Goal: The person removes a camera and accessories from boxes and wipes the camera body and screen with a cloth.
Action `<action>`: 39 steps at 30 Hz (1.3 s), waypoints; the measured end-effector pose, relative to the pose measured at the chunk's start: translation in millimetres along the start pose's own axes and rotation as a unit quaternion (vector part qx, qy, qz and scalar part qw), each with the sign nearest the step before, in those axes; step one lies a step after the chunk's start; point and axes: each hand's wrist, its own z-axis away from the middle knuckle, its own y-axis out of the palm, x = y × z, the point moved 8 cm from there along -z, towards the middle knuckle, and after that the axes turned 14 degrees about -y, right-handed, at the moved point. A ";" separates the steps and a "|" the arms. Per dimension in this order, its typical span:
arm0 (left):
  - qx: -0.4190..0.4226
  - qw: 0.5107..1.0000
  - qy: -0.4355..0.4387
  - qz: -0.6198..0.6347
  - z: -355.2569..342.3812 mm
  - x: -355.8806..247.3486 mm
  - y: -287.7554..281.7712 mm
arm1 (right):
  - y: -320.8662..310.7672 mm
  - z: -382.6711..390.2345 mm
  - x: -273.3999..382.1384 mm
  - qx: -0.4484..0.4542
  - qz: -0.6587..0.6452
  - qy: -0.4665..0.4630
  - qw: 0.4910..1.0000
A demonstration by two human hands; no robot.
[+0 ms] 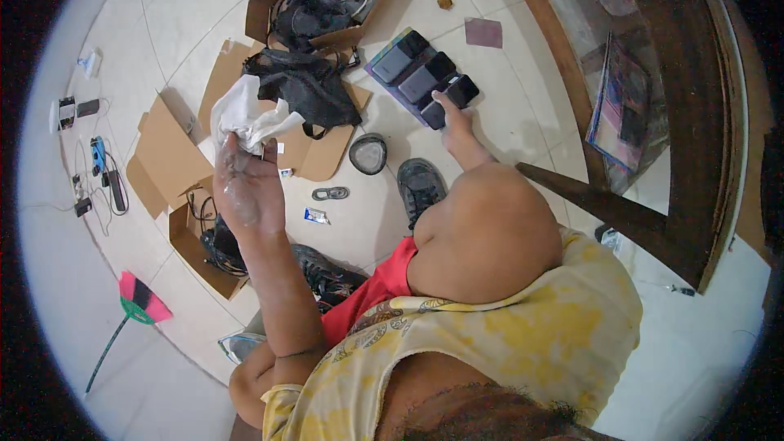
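Note:
My left hand (249, 184) is raised, palm turned up and smeared with something whitish, and its fingers are closed on a crumpled white cloth (255, 114). My right hand (457, 124) reaches down past my knee to the floor. Its fingers are closed on the nearest black box-shaped device (457, 91), whose exact kind I cannot make out. More dark devices (427, 76) lie beside it in a row on a blue-purple printed sheet (380, 73).
Ahead stands a cardboard box (260, 0) full of black cables, with a black bag (306, 86) before it. A second box (192, 249) holds cables on the left. A round dark container (368, 153), a coiled cable (330, 193) and a glass-fronted wooden cabinet (686, 114) are nearby.

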 end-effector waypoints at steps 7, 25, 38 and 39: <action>0.028 1.000 -0.008 0.010 -6.3 1.9 -7.4 | 13.9 9.6 11.0 0.068 -0.112 0.023 0.991; -0.012 1.000 0.002 0.007 -11.7 3.7 -21.4 | 25.9 22.1 31.4 0.170 -0.145 0.004 0.975; -0.019 1.000 0.001 -0.003 -13.9 7.1 -14.2 | 34.9 28.9 38.5 0.148 -0.195 0.059 0.968; -0.013 1.000 0.001 -0.001 -15.1 7.0 -16.4 | 34.2 25.2 34.7 0.148 -0.195 0.059 0.968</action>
